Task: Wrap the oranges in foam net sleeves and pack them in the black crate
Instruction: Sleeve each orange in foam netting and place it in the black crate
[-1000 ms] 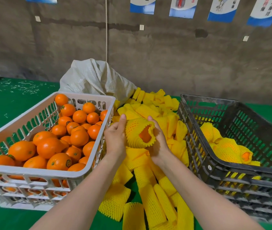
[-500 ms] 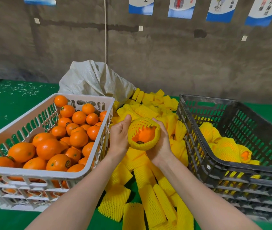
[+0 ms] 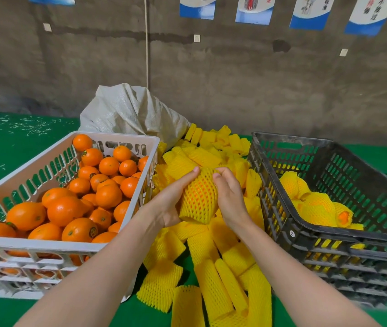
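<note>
Both hands hold one orange in a yellow foam net sleeve (image 3: pixel 199 197) above the sleeve pile. My left hand (image 3: pixel 172 199) cups its left side, thumb laid over the top. My right hand (image 3: pixel 229 197) grips its right side, fingertips curled onto the sleeve's upper edge. The orange shows through the mesh. A white crate (image 3: pixel 74 245) on the left is full of bare oranges (image 3: pixel 65 210). The black crate (image 3: pixel 329 239) on the right holds several wrapped oranges (image 3: pixel 315 208).
Loose yellow foam sleeves (image 3: pixel 213 286) lie heaped between the two crates on the green table cover (image 3: pixel 10 147). A white woven sack (image 3: pixel 131 112) stands behind them against a grey wall. White scraps litter the cover at far left.
The sleeved orange has been turned: its open end, facing me before, is hidden now and the mesh side faces me. Both hands shifted slightly lower around it.
</note>
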